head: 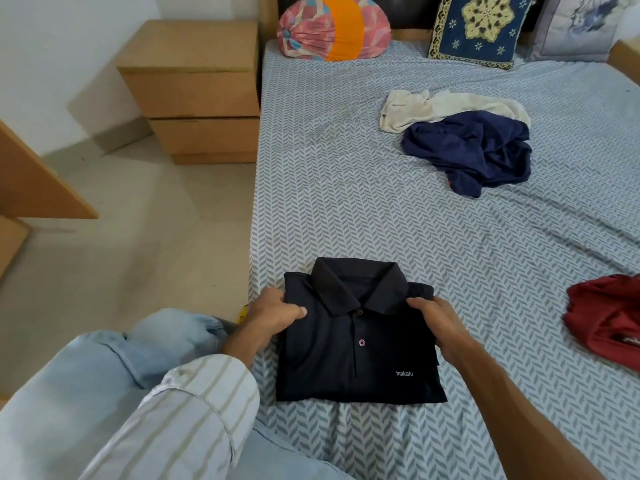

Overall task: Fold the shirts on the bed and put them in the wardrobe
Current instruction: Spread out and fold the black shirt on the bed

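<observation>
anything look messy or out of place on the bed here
Yes. A navy shirt and a cream garment lie crumpled together mid-bed, and a red shirt sits bunched at the right edge. Only the black polo, gripped by both hands, is folded.

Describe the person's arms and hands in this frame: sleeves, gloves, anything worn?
Both hands are bare: no gloves, rings or watch visible. The left hand comes out of a loose white sleeve with pale beige stripes, ending mid-forearm. The right hand and forearm show no sleeve in view.
</observation>
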